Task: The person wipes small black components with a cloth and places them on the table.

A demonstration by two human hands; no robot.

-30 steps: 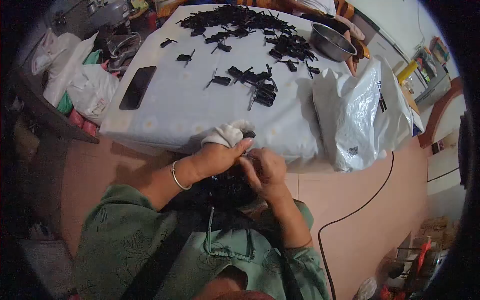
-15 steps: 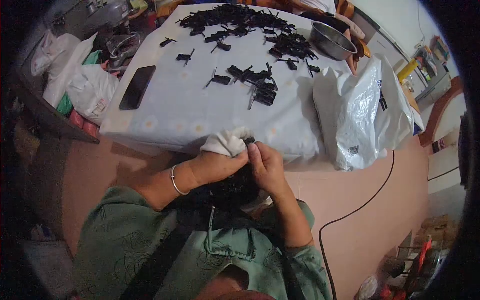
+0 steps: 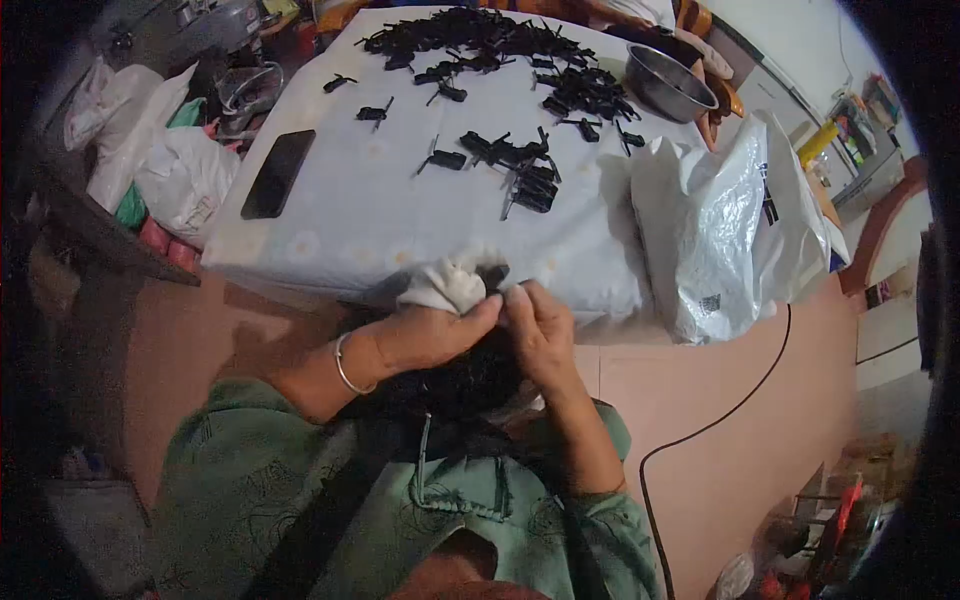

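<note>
My left hand (image 3: 420, 335), with a bracelet at its wrist, is closed at the table's near edge. White cloth (image 3: 445, 285) is bunched around its fingers. A small black part (image 3: 492, 274) sticks out of the cloth beside the thumb. Close by on the right, my right hand (image 3: 543, 335) has thumb and forefinger pressed together; anything between them is too small to make out. Beyond my hands, loose black parts with thin stems (image 3: 535, 188) lie on the table, most of them in a big heap (image 3: 470, 38) at the far end.
The table (image 3: 330, 235) has a pale flowered cover. A dark phone (image 3: 279, 174) lies at its left. At the right stand a white plastic bag (image 3: 695, 240) and a metal bowl (image 3: 668, 85), with a person's hand near it. A black cable (image 3: 690, 435) runs across the floor.
My right hand's fingertips have moved slightly right, away from the black part, which now shows more plainly. The left hand keeps its grip in nearly the same place.
</note>
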